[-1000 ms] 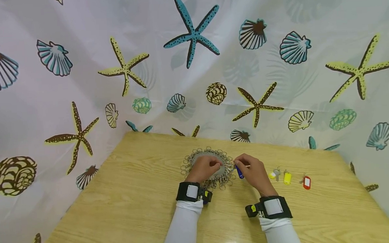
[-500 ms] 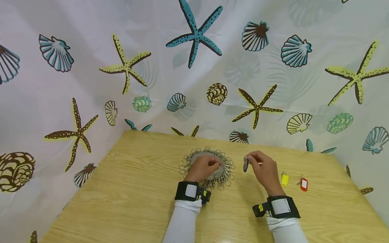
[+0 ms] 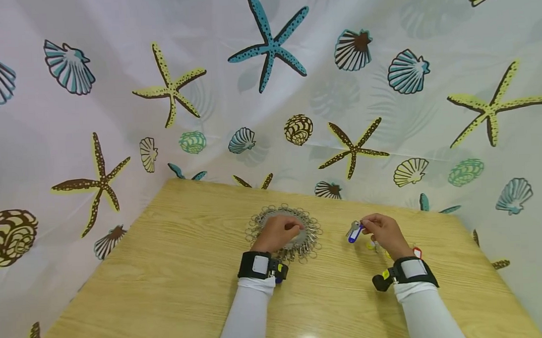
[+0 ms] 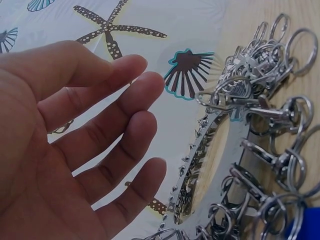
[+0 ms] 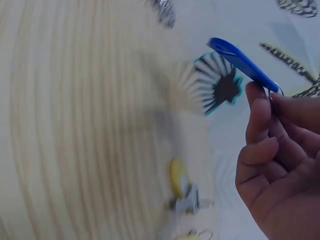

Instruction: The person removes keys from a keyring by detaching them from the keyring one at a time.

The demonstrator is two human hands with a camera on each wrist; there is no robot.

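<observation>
My right hand [image 3: 387, 233] pinches the ring of a blue key tag [image 3: 355, 234] with a white label, held above the table. A silver key [image 3: 352, 227] hangs with it; in the right wrist view only the blue tag [image 5: 240, 62] shows at my fingertips. My left hand [image 3: 277, 232] is over a round metal hanger [image 3: 315, 231] fringed with clips and split rings, covering part of it. In the left wrist view, that hand [image 4: 95, 135] has relaxed fingers and holds nothing, beside the dense row of metal clips [image 4: 265, 155].
On the table [image 3: 175, 264], a yellow key tag with a key [image 3: 371, 245] lies below my right hand. A red key tag [image 3: 417, 253] shows partly behind the right wrist. A curtain with starfish and shells [image 3: 277, 108] stands around the table's back and sides.
My right hand has moved right, away from the hanger, carrying the blue key tag over the other tags. My left hand has stayed over the hanger.
</observation>
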